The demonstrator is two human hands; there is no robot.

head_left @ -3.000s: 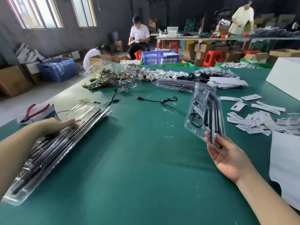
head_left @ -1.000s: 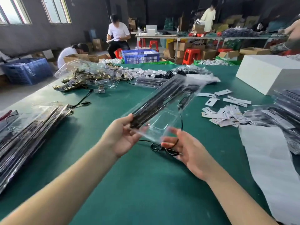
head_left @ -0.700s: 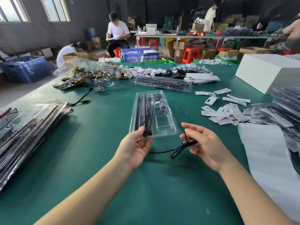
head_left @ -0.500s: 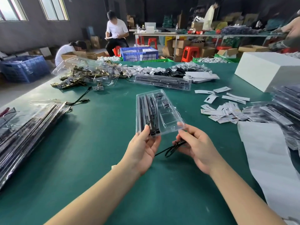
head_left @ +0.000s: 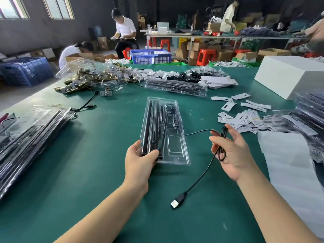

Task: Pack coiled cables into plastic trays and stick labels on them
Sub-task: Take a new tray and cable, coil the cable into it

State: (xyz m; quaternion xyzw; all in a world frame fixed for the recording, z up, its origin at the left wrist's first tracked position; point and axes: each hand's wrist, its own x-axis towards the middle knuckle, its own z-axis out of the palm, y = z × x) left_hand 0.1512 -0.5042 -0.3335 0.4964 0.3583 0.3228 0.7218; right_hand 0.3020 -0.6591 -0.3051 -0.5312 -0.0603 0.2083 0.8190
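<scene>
The black cable [head_left: 199, 179] is half coiled: a few loops hang over the spread, nearly straight fingers of the right hand [head_left: 231, 151], one end runs into the clear plastic tray [head_left: 182, 151] and the USB plug [head_left: 175, 202] lies on the green table [head_left: 87, 172]. The left hand [head_left: 140, 160] grips the tray's near corner, thumb on top. The step is coiling; next the loose tail must be wound and the bundle pressed into the empty pocket. Half a second earlier the right hand was closed on the cable near the tray; now it is open and further right.
</scene>
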